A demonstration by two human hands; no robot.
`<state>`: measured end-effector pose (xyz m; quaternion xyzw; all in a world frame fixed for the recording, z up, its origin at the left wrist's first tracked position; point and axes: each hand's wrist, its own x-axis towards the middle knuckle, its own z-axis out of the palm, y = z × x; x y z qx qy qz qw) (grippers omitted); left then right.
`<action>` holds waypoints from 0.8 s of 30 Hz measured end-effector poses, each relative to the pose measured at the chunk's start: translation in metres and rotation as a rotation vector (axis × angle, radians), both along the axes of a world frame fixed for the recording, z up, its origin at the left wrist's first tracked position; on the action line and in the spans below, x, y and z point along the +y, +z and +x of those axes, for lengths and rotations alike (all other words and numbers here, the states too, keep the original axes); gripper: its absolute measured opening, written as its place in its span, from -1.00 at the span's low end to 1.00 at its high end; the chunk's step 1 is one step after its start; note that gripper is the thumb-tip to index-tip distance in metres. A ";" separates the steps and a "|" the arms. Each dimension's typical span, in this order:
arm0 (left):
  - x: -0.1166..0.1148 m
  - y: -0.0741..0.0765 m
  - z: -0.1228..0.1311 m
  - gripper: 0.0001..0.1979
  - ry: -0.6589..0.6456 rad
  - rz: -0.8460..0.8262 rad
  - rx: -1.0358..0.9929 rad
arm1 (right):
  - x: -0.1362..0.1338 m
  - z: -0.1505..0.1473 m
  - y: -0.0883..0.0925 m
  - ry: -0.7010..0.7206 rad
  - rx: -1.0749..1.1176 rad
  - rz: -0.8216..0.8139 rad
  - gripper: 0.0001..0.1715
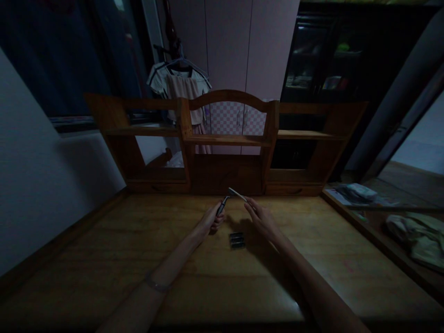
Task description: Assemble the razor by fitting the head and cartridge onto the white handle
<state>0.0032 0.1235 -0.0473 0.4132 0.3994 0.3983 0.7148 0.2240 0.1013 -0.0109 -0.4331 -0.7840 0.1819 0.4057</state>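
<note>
My left hand (pixel 212 221) is closed round the dark handle of a small tool (pixel 222 205) held above the wooden desk (pixel 104 249). My right hand (pixel 262 216) pinches the end of a pale thin strip (pixel 237 194) that meets the tool's tip; whether strip and tool are one object I cannot tell. Both hands hover near the desk's back middle. A small dark flat pack (pixel 237 240) lies on the desk just below and between the hands, touched by neither.
A wooden shelf unit (pixel 225 138) stands along the desk's back edge. Clothes on a hanger (pixel 180 83) hang behind it before a pale wardrobe. A side ledge at right carries papers (pixel 354 192) and crumpled cloth (pixel 416 233). A white wall is at left.
</note>
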 end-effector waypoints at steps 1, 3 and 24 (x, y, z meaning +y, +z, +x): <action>0.000 -0.001 0.000 -0.47 0.005 0.004 0.025 | -0.002 0.001 0.002 0.006 0.006 0.015 -0.57; 0.000 -0.002 0.000 -0.48 0.023 0.011 0.074 | -0.003 0.002 0.007 0.011 0.005 0.046 -0.58; -0.012 0.014 0.003 -0.54 0.292 0.072 0.344 | 0.003 0.006 0.004 0.179 0.271 -0.523 -0.41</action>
